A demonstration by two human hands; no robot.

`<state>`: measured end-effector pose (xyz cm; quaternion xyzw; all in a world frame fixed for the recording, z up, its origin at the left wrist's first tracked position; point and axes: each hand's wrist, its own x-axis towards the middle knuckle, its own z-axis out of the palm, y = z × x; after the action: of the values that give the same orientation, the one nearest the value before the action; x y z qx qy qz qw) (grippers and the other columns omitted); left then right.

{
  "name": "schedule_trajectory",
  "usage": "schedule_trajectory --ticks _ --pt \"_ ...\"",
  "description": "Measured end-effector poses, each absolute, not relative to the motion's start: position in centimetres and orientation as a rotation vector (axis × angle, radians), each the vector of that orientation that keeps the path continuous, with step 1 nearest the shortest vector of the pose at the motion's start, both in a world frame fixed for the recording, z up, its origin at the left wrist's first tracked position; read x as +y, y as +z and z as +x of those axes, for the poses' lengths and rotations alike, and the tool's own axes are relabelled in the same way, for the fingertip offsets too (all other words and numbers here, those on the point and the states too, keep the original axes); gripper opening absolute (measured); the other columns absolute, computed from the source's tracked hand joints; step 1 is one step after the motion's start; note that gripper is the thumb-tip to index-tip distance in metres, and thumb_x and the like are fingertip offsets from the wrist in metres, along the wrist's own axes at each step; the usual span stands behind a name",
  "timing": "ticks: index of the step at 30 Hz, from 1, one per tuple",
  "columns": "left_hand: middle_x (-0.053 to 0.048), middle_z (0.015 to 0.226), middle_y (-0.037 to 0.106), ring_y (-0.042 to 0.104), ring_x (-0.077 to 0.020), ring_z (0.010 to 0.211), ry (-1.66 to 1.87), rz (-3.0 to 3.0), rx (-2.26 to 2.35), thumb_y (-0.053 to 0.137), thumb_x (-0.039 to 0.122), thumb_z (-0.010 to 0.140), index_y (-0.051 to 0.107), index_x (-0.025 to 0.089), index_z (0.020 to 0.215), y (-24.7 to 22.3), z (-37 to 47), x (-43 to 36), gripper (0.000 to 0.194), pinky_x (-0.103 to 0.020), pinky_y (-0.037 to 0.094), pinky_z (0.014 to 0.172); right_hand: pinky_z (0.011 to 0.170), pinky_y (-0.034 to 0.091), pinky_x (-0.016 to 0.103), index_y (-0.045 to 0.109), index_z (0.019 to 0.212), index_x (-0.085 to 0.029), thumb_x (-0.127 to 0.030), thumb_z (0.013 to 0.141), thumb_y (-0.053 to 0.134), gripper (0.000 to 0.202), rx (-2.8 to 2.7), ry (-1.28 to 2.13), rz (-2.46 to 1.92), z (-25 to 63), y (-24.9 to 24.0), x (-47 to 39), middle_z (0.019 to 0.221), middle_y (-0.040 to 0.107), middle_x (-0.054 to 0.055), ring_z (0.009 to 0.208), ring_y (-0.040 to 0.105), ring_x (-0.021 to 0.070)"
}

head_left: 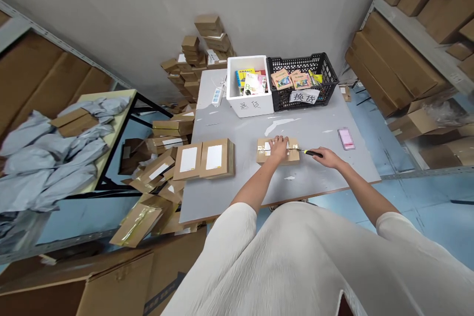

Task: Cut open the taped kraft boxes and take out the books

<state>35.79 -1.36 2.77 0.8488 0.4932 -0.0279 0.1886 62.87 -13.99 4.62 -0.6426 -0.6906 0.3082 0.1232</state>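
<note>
On the grey table point(240, 197), the white bin point(252, 106) held a blue-and-yellow book point(242, 78), a white booklet point(255, 85) and more pieces partly hidden beneath. Touching it on the right, the black crate point(328, 94) contained at least 2 orange-covered booklets point(283, 81) and a yellow item point(315, 78); 1 paper sign point(304, 96) with 2 handwritten characters hung on its front. The white bin's front also bore 2 characters.

Near the table's front edge, below the crate, lay 1 taped carton point(292, 157); its contents were hidden. The left hand point(279, 147) pressed on its top, fingers spread slightly apart. The right hand point(326, 157) had its fingers clamped around 1 cutter point(314, 153), with the blade at the carton's right end.

To the left sat 2 labelled cartons point(224, 160) side by side, the right seemingly topping a stack. The table also carried 1 power strip point(217, 97) and 1 pink phone point(345, 138). On the side table point(128, 98), 1 brown box point(76, 122) rested among grey bags point(79, 158), which overlapped too much to count.
</note>
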Motion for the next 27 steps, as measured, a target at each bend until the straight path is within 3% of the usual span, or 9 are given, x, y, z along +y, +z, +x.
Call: schedule_trajectory --ticks 3,10,22,27 --pt "-0.016 0.156 0.058 0.044 -0.0371 0.15 -0.057 2.404 1.384 0.064 0.026 0.101 0.051 0.034 0.156 2.6 35.7 -1.5 0.057 -0.062 0.033 0.122 0.097 0.053 0.038 0.07 0.153 -0.029 -0.037 0.105 0.06 0.049 -2.137 0.777 -1.91 62.5 4.4 -13.8 0.115 0.076 0.012 0.112 0.069 0.0308" --pt "-0.018 0.178 0.039 0.034 -0.035 0.163 -0.005 2.461 1.421 0.038 0.029 0.111 0.037 0.029 0.172 2.0 35.7 -3.0 0.062 -0.064 0.028 0.127 0.1 0.051 0.038 0.069 0.155 -0.028 -0.036 0.105 0.062 0.05 -2.194 0.729 -1.9 62.8 3.6 -13.6 0.117 0.074 0.013 0.112 0.068 0.0308" --pt "-0.015 0.177 0.043 0.032 -0.0351 0.166 0.046 2.473 1.443 0.041 0.032 0.11 0.03 0.035 0.177 1.1 35.3 -4.0 0.068 -0.066 0.025 0.13 0.103 0.048 0.043 0.063 0.161 -0.028 -0.04 0.11 0.053 0.053 -2.195 0.526 -1.945 61.8 0.9 -14.2 0.127 0.072 0.016 0.116 0.063 0.0337" --pt "-0.016 0.18 0.037 0.032 -0.0355 0.167 0.053 2.459 1.441 0.038 0.029 0.11 0.037 0.029 0.174 1.2 35.2 -4.0 0.064 -0.065 0.026 0.13 0.103 0.047 0.041 0.063 0.16 -0.027 -0.039 0.111 0.053 0.052 -2.168 0.534 -1.944 61.9 0.5 -14.3 0.129 0.071 0.016 0.117 0.061 0.0334"
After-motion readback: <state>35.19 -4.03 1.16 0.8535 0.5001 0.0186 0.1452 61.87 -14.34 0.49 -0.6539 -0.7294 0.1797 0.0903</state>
